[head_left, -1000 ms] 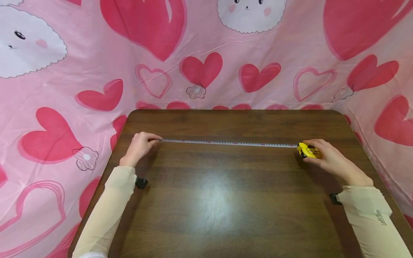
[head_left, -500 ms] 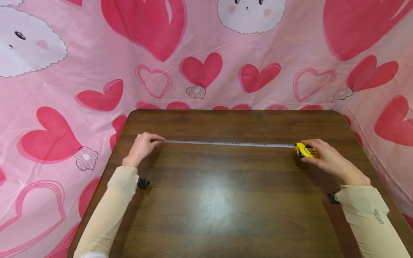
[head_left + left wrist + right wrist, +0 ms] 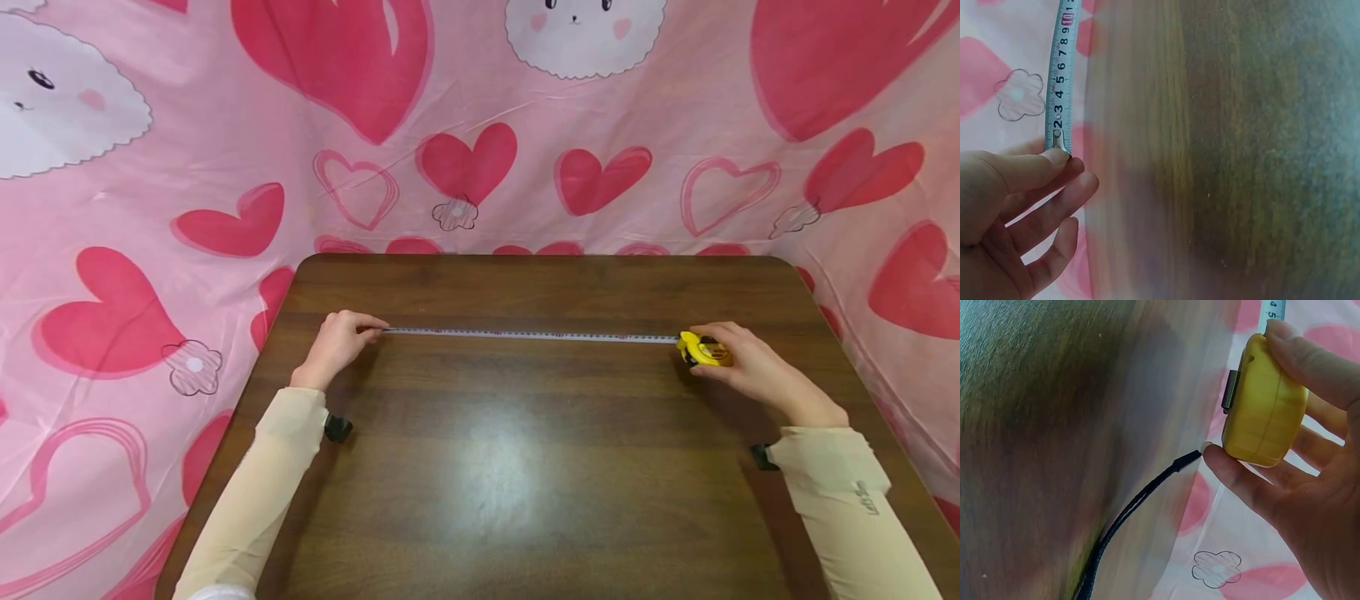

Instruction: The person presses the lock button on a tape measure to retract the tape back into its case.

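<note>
left grip (image 3: pixel 336 347): pinching 1 tape blade (image 3: pixel 532 336) | right grip (image 3: pixel 767 372): clasping 1 yellow case (image 3: pixel 1263 409)

The head view's lower edge cuts off the table (image 3: pixel 495 542) and both sleeves (image 3: pixel 251 492). There the tape blade (image 3: pixel 557 337) is too small to read, and the right hand (image 3: pixel 768 375) partly hides the yellow case (image 3: pixel 699 351).

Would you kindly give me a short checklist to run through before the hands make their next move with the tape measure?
1. Left hand pinching the end of the thin white graduated blade: ok.
2. Right hand holding the rounded yellow tape-measure case: ok.
3. Blade straight between both hands: ok.
4. Slender black cord clear of the blade: ok.
5. Blade locked against sliding: cannot tell.
</note>
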